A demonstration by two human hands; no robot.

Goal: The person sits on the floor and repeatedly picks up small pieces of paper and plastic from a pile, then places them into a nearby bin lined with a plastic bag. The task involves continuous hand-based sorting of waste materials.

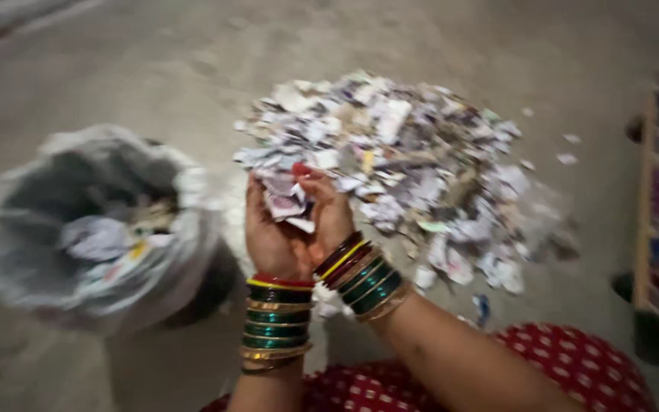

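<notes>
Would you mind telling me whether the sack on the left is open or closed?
Open. The grey sack has its mouth spread wide, with paper scraps visible inside; how full it is cannot be told through the blur.

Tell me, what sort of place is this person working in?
Probably a bare concrete floor in a home or small workshop, used for sorting waste paper. A heap of torn paper scraps lies on it, an open sack stands beside, and both hands cup scraps.
</notes>
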